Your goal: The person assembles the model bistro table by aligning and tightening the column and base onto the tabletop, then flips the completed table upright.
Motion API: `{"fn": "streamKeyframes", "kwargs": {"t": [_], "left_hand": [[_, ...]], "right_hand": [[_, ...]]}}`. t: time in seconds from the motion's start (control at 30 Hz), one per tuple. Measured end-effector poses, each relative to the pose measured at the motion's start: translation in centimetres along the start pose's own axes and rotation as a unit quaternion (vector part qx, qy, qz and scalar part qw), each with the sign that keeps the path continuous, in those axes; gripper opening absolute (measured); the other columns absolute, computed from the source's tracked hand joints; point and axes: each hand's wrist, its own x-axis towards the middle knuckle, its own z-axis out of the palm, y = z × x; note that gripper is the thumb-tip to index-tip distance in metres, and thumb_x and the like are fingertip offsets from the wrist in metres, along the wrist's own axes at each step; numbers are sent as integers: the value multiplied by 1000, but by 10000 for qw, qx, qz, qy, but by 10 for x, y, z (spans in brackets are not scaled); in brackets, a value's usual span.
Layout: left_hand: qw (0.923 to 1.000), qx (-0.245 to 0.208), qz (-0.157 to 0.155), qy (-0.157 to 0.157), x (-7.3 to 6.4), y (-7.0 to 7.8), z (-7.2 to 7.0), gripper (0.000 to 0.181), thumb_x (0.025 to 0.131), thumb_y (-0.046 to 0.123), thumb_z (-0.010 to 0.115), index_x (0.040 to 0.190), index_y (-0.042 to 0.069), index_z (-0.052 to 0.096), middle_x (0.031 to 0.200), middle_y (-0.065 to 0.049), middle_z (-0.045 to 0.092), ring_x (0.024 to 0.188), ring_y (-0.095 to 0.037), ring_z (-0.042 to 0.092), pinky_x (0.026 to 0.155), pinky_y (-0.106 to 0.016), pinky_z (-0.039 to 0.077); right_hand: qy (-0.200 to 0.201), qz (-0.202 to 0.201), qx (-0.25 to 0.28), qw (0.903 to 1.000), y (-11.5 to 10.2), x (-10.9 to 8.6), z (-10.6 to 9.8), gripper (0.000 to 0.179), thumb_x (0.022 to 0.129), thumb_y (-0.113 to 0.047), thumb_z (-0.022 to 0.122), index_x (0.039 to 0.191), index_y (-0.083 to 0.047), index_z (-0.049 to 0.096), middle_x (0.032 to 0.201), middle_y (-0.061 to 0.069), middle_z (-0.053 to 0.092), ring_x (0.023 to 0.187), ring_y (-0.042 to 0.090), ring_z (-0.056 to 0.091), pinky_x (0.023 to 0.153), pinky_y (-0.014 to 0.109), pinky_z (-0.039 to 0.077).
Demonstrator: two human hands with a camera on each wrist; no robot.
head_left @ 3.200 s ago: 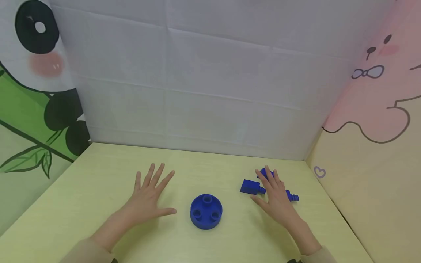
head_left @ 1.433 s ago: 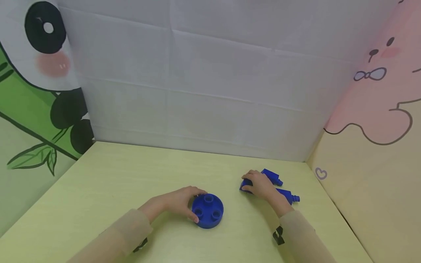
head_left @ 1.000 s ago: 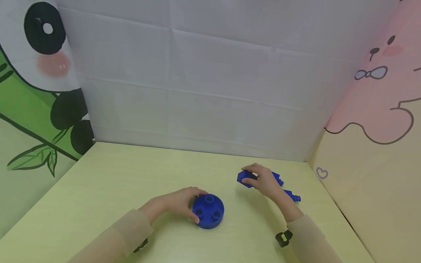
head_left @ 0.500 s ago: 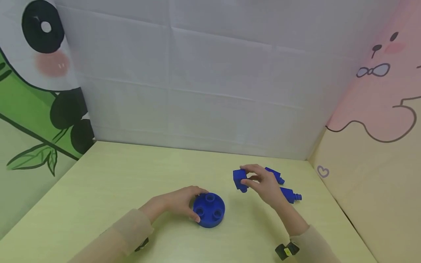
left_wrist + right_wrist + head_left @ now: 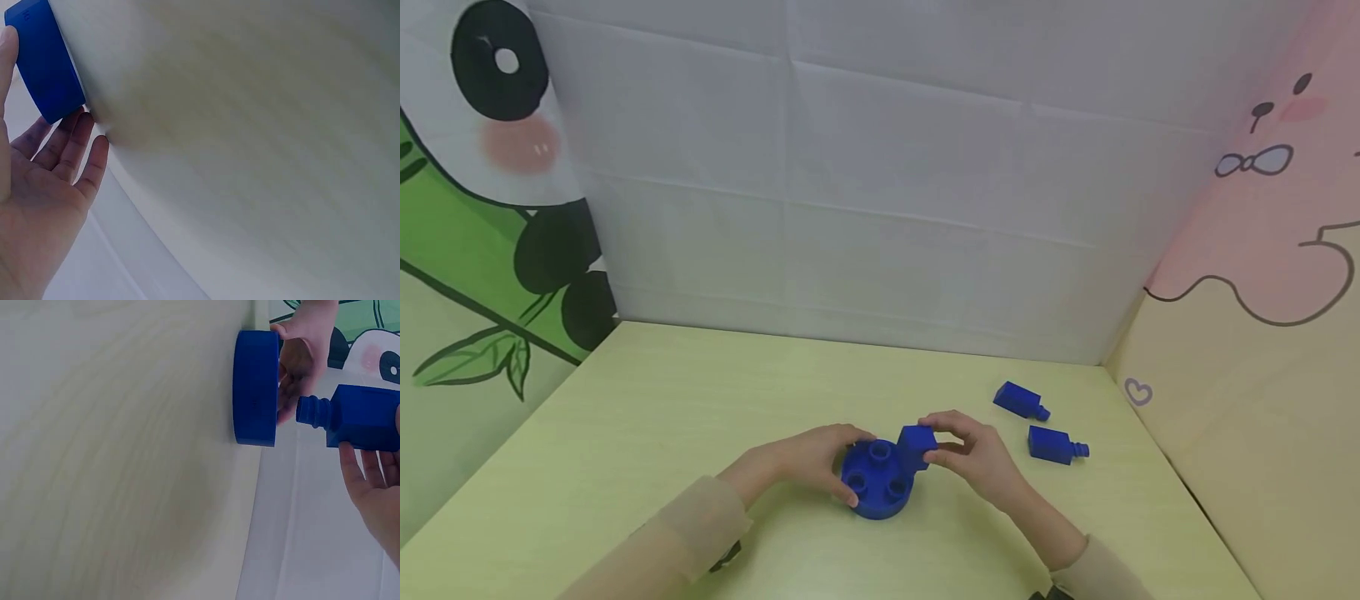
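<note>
A round blue base (image 5: 877, 505) with three ring-shaped sockets lies flat on the table. My left hand (image 5: 808, 457) grips its left rim, thumb at the front and fingers behind. In the left wrist view, the thumb overlaps the side of the base (image 5: 47, 62). Between thumb and fingertips, my right hand (image 5: 981, 458) pinches a square blue block with a ridged neck (image 5: 917, 443), which overlaps the base's right rim in the head view. The right wrist view shows the block (image 5: 365, 417) held above the base (image 5: 255, 387), neck toward it and a gap between them.
Two more blue necked blocks lie right of the right hand, one farther back (image 5: 1018, 400) and one nearer (image 5: 1051, 445). A white sheet (image 5: 880, 208) stands behind the table (image 5: 715, 375), with cartoon panels at both sides.
From open above the table, my left hand has come to grip the base. My right hand has picked up one block, turned it neck-down and brought it left over the base.
</note>
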Motion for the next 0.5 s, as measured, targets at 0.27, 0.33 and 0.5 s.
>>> {"fn": "streamKeyframes", "kwargs": {"t": [0.27,0.33,0.5], "left_hand": [[10000,-31,15,24,-1,4,-2,87,61,57,71,131,14,41,124,2,50,110,-15,49,94,-37,39],[10000,-44,18,34,0,4,-2,87,62,56,71,131,13,41,124,1,50,111,-16,49,93,-37,39],[9999,-95,-103,40,2,4,-1,87,63,55,71,132,13,38,125,1,49,112,-16,48,93,-37,40]], "right_hand": [[-346,-22,-8,9994,-10,-4,10,36,78,-6,65,112,0,56,113,14,55,104,21,54,83,28,47],[-379,-73,-65,9992,-9,-5,11,36,78,-5,65,112,1,55,113,14,55,104,20,54,83,28,47],[-456,-182,-119,9987,2,-2,10,37,78,-5,65,113,1,55,113,14,54,105,22,53,83,28,47]]}}
